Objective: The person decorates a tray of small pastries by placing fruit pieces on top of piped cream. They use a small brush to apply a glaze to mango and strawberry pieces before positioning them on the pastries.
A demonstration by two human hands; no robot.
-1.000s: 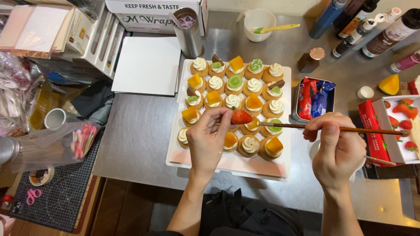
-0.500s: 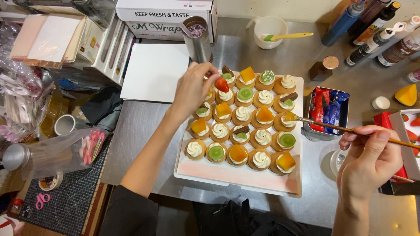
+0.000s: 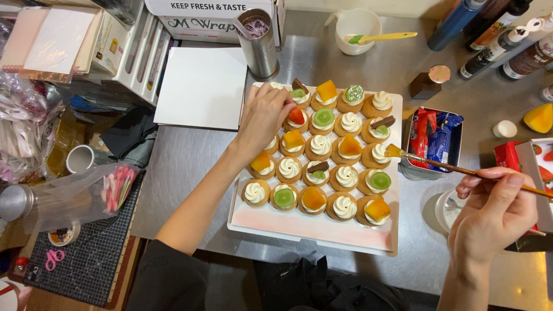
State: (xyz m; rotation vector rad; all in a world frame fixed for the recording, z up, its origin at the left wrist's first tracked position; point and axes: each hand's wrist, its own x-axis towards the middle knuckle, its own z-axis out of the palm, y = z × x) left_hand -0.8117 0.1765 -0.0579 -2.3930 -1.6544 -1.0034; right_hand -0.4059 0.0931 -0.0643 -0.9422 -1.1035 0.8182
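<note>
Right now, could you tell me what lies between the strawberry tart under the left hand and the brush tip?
In the head view, cream-topped tarts fill the stretch between strawberry tart and brush tip.

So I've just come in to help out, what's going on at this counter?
A person is topping small cream tarts on a white tray. Their left hand rests its fingertips on a red strawberry piece atop a tart in the far rows. Their right hand holds a thin brush, its bristles at the tray's right edge. Some tarts carry green, orange or chocolate toppings; others show only cream.
</note>
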